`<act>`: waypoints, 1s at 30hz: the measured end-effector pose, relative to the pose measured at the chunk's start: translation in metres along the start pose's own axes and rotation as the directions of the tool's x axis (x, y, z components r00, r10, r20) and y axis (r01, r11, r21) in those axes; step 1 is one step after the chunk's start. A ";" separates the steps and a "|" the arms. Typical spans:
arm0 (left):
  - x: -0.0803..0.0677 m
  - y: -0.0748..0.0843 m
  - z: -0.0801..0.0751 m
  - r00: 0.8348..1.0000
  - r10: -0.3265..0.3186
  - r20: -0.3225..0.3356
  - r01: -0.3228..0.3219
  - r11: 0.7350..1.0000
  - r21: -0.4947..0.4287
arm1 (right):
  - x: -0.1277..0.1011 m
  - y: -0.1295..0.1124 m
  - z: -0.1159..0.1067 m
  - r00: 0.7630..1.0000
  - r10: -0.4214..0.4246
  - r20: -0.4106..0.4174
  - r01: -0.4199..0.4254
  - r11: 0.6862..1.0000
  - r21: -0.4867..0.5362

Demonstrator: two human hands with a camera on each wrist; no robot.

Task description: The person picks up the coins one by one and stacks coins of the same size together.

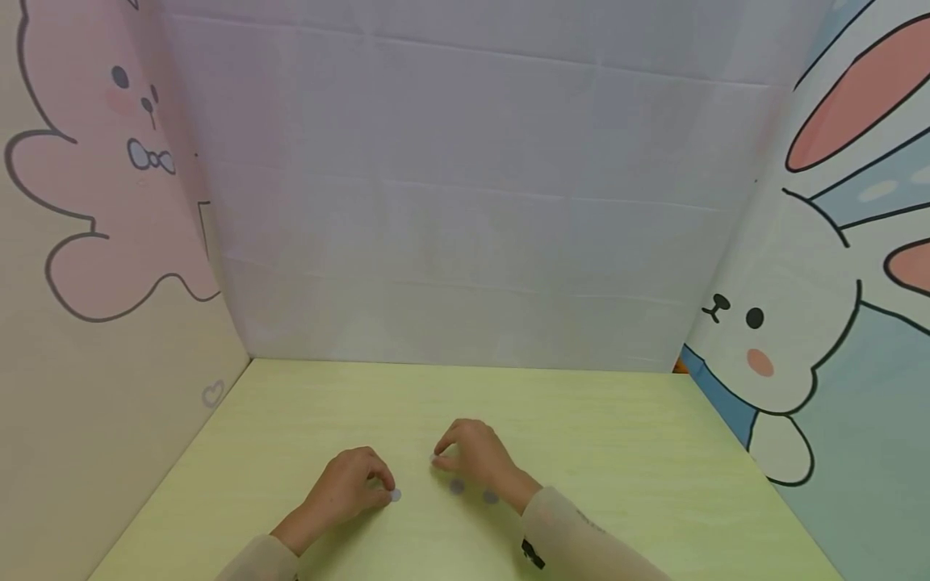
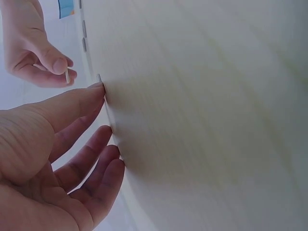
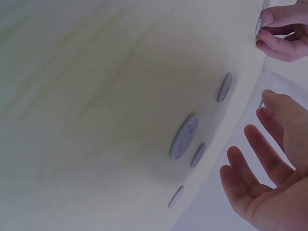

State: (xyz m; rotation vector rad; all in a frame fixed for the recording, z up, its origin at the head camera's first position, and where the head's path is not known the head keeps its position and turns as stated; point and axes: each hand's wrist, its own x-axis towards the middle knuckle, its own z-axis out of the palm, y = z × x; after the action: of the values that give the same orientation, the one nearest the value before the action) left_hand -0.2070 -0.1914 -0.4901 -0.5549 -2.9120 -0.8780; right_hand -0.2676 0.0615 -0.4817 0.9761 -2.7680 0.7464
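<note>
Pale-grey round discs [image 1: 395, 495], pinched by my left fingers [image 2: 72, 107] and right fingers [image 3: 281, 103] — yellow bench's [image 1: 567, 411] far edge well beyond.

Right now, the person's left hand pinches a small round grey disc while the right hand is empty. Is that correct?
The right hand isn't empty: the left wrist view shows it pinching a thin, pale disc. The left hand does pinch a small round grey disc.
</note>
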 end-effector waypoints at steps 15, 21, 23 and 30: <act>-0.001 0.001 -0.001 1.000 -0.017 0.007 0.017 1.000 -0.005 | -0.002 -0.020 0.013 0.998 -0.018 0.061 0.017 1.000 0.026; -0.001 0.000 -0.001 1.000 -0.014 0.007 0.014 1.000 -0.012 | -0.002 -0.026 0.019 0.996 -0.052 0.073 0.052 0.999 0.008; -0.001 -0.001 0.000 1.000 -0.008 0.003 0.008 1.000 -0.014 | -0.002 -0.028 0.020 0.995 -0.059 0.076 0.059 0.998 0.002; -0.001 0.000 0.000 1.000 -0.007 0.000 0.007 1.000 -0.018 | -0.003 -0.040 0.020 0.994 -0.067 0.089 0.068 0.998 -0.010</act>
State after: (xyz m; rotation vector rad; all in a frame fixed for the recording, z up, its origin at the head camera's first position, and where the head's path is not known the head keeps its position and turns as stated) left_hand -0.2060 -0.1921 -0.4903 -0.5459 -2.9103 -0.9055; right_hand -0.2391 0.0263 -0.4834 1.1199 -2.7942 0.6908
